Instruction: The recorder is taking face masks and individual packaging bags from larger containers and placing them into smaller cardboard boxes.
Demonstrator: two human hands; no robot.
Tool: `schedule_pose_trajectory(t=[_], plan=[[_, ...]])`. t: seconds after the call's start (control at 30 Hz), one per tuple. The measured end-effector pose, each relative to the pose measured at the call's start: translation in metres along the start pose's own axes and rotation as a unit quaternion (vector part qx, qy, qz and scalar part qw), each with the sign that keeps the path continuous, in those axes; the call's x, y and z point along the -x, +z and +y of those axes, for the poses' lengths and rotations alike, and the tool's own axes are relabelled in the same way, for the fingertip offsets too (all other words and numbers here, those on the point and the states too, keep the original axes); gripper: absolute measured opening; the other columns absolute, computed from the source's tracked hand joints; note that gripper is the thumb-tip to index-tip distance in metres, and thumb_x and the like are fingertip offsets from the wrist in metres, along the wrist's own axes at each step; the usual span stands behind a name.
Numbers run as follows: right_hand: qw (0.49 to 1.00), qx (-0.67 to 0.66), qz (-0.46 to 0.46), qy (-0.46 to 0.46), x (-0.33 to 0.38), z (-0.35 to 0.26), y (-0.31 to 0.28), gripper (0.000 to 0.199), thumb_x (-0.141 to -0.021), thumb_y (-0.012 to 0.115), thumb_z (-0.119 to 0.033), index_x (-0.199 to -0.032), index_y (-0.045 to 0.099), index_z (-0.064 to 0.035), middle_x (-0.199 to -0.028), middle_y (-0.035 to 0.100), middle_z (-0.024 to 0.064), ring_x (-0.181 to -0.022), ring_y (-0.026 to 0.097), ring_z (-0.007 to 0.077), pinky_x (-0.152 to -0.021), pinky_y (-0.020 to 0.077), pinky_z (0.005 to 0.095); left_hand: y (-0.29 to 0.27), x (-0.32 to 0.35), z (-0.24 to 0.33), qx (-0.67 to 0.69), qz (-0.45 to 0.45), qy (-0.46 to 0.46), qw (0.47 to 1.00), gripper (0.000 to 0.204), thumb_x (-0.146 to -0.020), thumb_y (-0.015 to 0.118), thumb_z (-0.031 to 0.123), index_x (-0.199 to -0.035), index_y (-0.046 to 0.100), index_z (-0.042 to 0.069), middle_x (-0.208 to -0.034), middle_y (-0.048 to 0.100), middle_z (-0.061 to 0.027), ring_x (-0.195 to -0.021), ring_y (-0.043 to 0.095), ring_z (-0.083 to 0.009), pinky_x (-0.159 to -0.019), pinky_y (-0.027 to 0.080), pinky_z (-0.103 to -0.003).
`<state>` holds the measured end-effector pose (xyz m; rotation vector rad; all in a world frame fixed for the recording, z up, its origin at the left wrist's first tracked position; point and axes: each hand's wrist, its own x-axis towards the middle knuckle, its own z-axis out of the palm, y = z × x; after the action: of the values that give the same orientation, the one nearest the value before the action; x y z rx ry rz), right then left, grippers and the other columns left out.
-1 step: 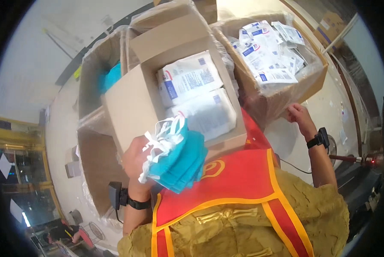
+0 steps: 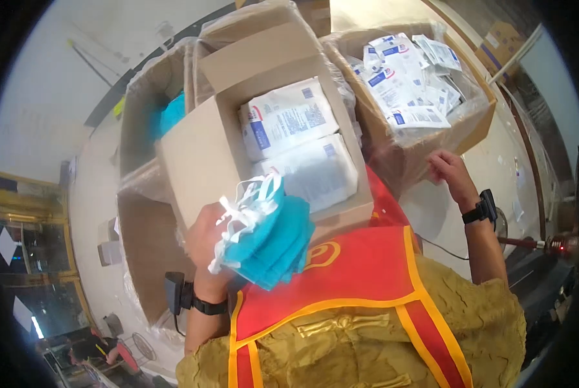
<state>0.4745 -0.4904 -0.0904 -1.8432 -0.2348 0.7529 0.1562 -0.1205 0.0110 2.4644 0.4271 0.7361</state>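
Observation:
My left hand (image 2: 204, 236) is closed round a stack of teal face masks (image 2: 271, 242). Their white ear loops bunch up beside my fingers, and part of the hand is hidden behind them. The masks hang over the near edge of an open cardboard box (image 2: 195, 174), in which two piles of white printed packets (image 2: 305, 171) lie. My right hand (image 2: 454, 176) is off to the right with its fingers curled in, just below the near corner of another carton; nothing shows in it.
A plastic-lined carton (image 2: 402, 150) at the right is heaped with loose white sachets (image 2: 409, 81). Farther left, a tall lined carton (image 2: 137, 129) has teal masks (image 2: 171, 118) in it. Another large carton (image 2: 148, 249) stands beside my left arm. A thin cable (image 2: 446, 252) hangs near my right forearm.
My right hand's fingers have loosened very slightly. The left hand still holds the masks in the same place, and the boxes look the same apart from a slight view shift.

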Motion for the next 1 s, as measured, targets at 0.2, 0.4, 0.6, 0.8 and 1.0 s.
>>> schedule_pose_trajectory(t=[0.2, 0.4, 0.6, 0.8, 1.0], plan=[[0.8, 0.16, -0.227, -0.532, 0.025, -0.156, 0.136, 0.039, -0.079, 0.075, -0.013, -0.115, 0.063, -0.0024, -0.11, 0.059, 0.0093, -0.101, 0.057, 0.0222, -0.089, 0.0471, 0.0334, 0.003, -0.004, 0.012, 0.115, -0.026, -0.057, 0.991, 0.024, -0.074, 0.072, 0.021, -0.095, 0.07, 0.009, -0.09, 0.065, -0.0116, -0.08, 0.065, -0.0282, -0.07, 0.052, -0.036], [0.768, 0.158, -0.254, -0.566, 0.041, -0.185, 0.196, 0.044, -0.072, 0.075, -0.006, -0.114, 0.063, -0.0089, -0.121, 0.053, 0.0149, -0.111, 0.053, 0.0339, -0.094, 0.0445, 0.0398, 0.029, -0.012, 0.012, 0.288, 0.019, -0.113, 0.951, 0.061, -0.076, 0.076, 0.015, -0.131, 0.052, 0.002, -0.12, 0.062, -0.017, -0.111, 0.062, -0.0302, -0.092, 0.05, -0.036], [0.8, 0.145, -0.284, -0.509, 0.028, -0.222, 0.178, 0.029, -0.077, 0.075, -0.007, -0.104, 0.066, -0.0068, -0.094, 0.063, 0.0085, -0.088, 0.063, 0.0234, -0.081, 0.0497, 0.0336, 0.015, -0.02, 0.016, 0.281, -0.011, -0.114, 0.953, 0.062, -0.078, 0.076, 0.008, -0.133, 0.049, 0.001, -0.125, 0.058, -0.0149, -0.116, 0.057, -0.0222, -0.093, 0.049, -0.033], [0.905, -0.007, -0.313, -0.29, 0.008, -0.248, 0.167, 0.039, -0.084, 0.07, -0.016, -0.118, 0.061, 0.0018, -0.104, 0.069, 0.0067, -0.092, 0.063, 0.01, -0.083, 0.052, 0.0266, -0.027, -0.031, 0.004, 0.103, -0.08, -0.051, 0.99, 0.03, -0.083, 0.07, 0.003, -0.112, 0.062, -0.001, -0.108, 0.066, -0.0076, -0.103, 0.06, -0.0181, -0.09, 0.046, -0.03], [0.879, 0.014, -0.339, -0.335, 0.0, -0.252, 0.185, 0.042, -0.084, 0.069, -0.016, -0.122, 0.06, 0.0002, -0.105, 0.068, 0.0069, -0.09, 0.063, 0.0102, -0.081, 0.0518, 0.0265, -0.043, -0.046, 0.048, -0.066, 0.081, 0.089, 0.99, 0.052, -0.075, 0.071, 0.006, -0.125, 0.058, 0.011, -0.134, 0.054, -0.0116, -0.126, 0.049, -0.0301, -0.103, 0.037, -0.041]])
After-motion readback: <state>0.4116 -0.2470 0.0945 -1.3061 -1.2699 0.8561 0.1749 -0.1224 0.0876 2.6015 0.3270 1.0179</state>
